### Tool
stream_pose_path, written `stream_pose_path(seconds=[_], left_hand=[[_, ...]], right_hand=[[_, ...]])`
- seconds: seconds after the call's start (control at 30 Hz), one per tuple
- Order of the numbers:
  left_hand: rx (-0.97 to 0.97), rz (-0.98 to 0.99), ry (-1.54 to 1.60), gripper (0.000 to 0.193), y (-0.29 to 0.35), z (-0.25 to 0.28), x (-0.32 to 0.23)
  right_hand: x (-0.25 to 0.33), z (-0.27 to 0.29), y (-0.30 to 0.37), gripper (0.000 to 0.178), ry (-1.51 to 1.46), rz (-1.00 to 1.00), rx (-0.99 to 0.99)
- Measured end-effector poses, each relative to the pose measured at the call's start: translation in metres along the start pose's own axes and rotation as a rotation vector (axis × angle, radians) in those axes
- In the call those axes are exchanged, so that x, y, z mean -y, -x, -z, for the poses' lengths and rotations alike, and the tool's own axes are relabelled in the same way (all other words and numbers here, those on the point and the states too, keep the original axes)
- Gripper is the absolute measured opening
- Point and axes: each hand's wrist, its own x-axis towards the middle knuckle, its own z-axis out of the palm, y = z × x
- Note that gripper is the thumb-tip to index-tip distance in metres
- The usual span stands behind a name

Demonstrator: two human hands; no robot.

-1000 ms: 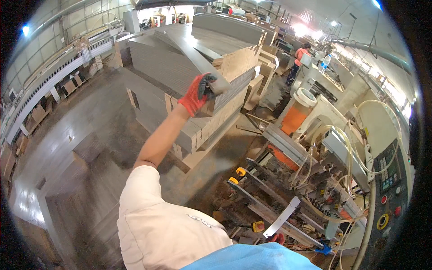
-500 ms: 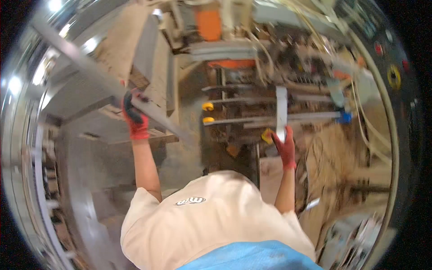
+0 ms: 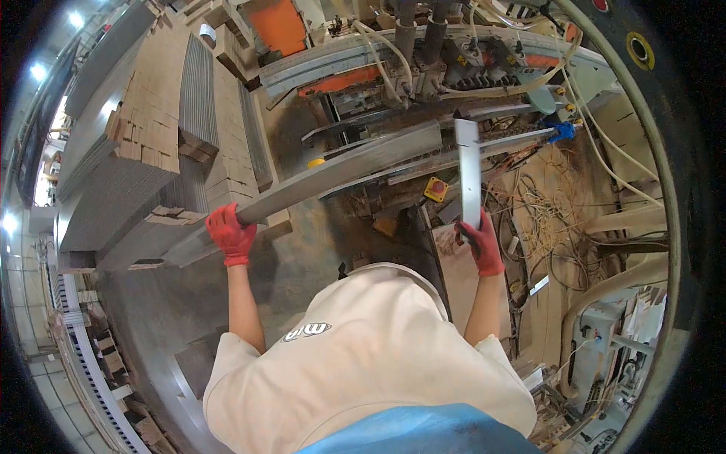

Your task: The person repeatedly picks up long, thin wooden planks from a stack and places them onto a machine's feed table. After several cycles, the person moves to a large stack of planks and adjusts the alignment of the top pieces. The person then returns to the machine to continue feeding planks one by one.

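Observation:
My left hand point(image 3: 231, 234), in a red work glove, is closed round a long, narrow grey board point(image 3: 340, 168). The board slants up to the right from the hand, and its far end lies over the machine's rails. In my right hand point(image 3: 484, 246), gloved in red with dark fingers, is the lower end of a short silvery-white strip point(image 3: 469, 170). That strip points away from me, almost upright in the view, with a dark notch or mark near its top. Its upper part is close to the end of the grey board; whether they touch, I cannot tell.
Tall stacks of grey-faced boards point(image 3: 140, 144) stand at the left. Ahead is a machine with a pale beam point(image 3: 325, 64), hoses and a blue clamp piece point(image 3: 561, 132). A yellow box with a red button point(image 3: 435, 189) sits before it. Tangled yellowish strips point(image 3: 556, 216) lie at the right.
The grey board has swung round from slanting up-left to reaching right across the rails. The view has turned too. My right hand keeps its hold on the silvery-white strip.

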Motion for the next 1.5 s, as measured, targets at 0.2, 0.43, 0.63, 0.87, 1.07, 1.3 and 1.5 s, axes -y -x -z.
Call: stream_pose_path(seconds=[0.2,0.43,0.63,0.87,1.07,1.3,1.5], left_hand=[[0.251,-0.067,0.099,0.058,-0.041,-0.039,-0.017],[0.466,-0.169,0.250,0.061,-0.088,-0.118,-0.025],[0.575,-0.150,0.257,0.064,-0.129,-0.154,-0.045],[0.652,-0.092,0.223,0.061,-0.139,-0.198,-0.025],[0.811,0.002,0.387,0.069,-0.148,-0.238,0.010],[0.818,-0.097,0.254,0.053,-0.167,-0.213,-0.019],[0.811,-0.088,0.295,0.048,-0.177,-0.195,-0.037]], right_hand=[[-0.006,0.011,0.033,0.058,-0.086,0.209,-0.148],[0.027,-0.013,-0.009,0.043,0.198,0.184,-0.230],[0.034,-0.016,-0.073,0.052,0.142,0.314,-0.045],[0.046,-0.031,-0.103,0.060,0.900,0.278,-0.125],[0.078,-0.050,-0.139,0.067,1.110,0.202,-0.136],[0.075,-0.030,-0.157,0.070,1.330,0.222,-0.179],[0.066,-0.013,-0.161,0.072,1.125,0.268,-0.138]])
